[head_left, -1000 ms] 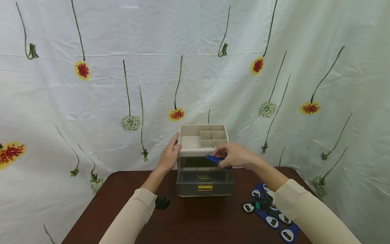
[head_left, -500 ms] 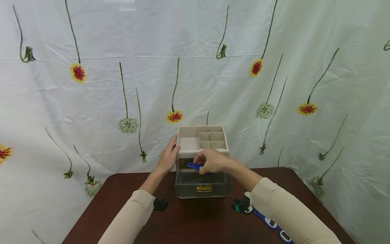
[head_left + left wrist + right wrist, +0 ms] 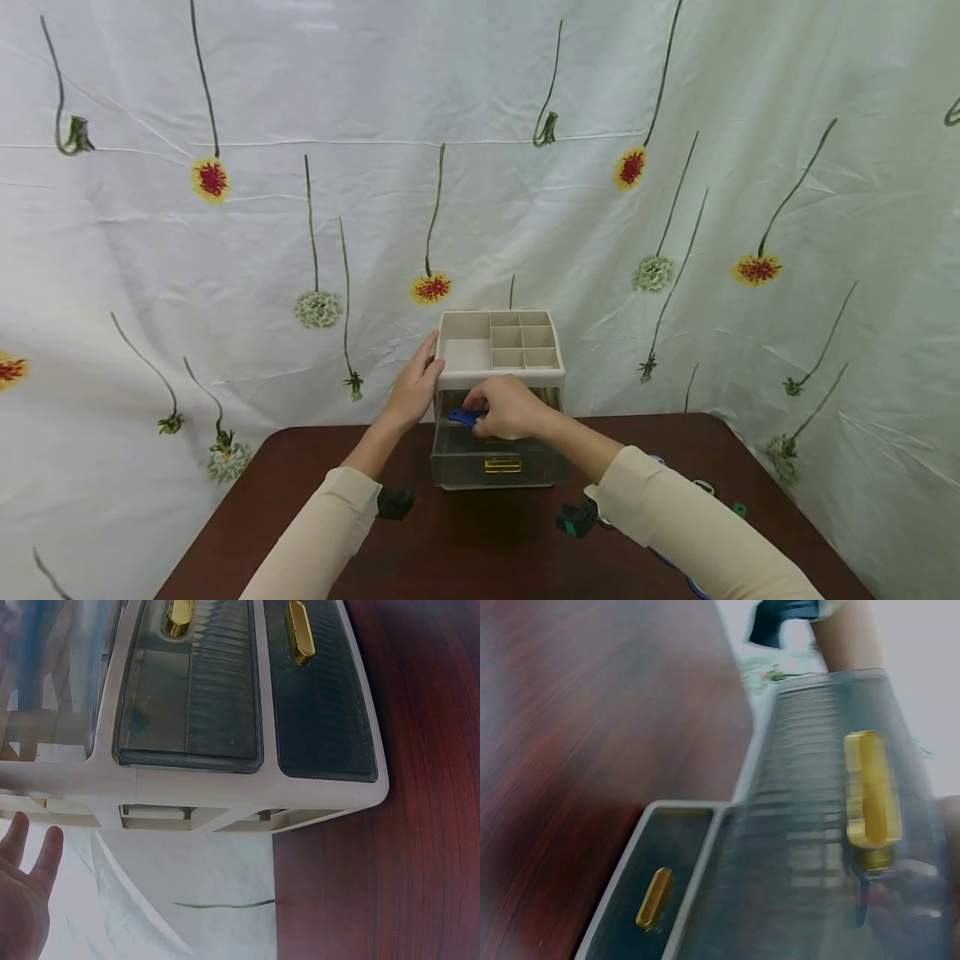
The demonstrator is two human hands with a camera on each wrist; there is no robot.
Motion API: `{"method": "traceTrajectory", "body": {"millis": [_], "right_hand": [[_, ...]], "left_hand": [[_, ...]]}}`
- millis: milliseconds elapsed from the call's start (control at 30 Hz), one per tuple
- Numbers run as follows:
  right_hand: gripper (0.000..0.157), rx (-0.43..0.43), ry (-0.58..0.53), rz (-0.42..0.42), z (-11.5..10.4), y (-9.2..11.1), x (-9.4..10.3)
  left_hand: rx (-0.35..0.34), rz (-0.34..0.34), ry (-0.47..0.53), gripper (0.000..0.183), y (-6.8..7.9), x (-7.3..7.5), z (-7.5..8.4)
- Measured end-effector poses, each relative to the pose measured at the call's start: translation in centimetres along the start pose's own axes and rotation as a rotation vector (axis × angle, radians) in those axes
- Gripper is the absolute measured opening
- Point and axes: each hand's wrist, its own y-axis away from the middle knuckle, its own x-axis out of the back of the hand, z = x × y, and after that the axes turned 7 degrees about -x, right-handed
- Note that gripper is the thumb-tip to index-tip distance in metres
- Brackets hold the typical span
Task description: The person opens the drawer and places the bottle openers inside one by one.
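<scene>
A white drawer organizer [image 3: 501, 377] with compartments on top stands at the far middle of the table. Its clear upper drawer [image 3: 468, 471], with a gold handle [image 3: 874, 795], is pulled out. My left hand [image 3: 412, 387] rests along the organizer's left side, thumb near the top front corner; in the left wrist view its fingers [image 3: 46, 859] are straight. Over the open drawer, my right hand [image 3: 510, 408] pinches a blue bottle opener [image 3: 462, 417], whose handle end points left. The opener's other end is hidden by the hand.
Several bottle openers [image 3: 703, 486] lie on the right of the dark red table [image 3: 465, 550], mostly covered by the right sleeve. A lower drawer with a gold handle [image 3: 655, 898] is closed. Behind hangs a white flower-patterned cloth [image 3: 495, 208].
My right hand has moved left and down with the blue bottle opener, from the drawer's right side to over its middle. The left hand stays at the organizer's side.
</scene>
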Motion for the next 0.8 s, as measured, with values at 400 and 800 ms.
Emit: {"method": "traceTrajectory", "body": {"millis": [400, 800], "right_hand": [[0.034, 0.063, -0.086, 0.111, 0.9, 2.5, 1.3], [0.028, 0.037, -0.209, 0.162, 3.8, 6.2, 3.5]], "left_hand": [[0.015, 0.033, 0.038, 0.059, 1.0, -0.2, 1.3], [0.048, 0.057, 0.053, 0.060, 1.2, -0.4, 2.3]]}}
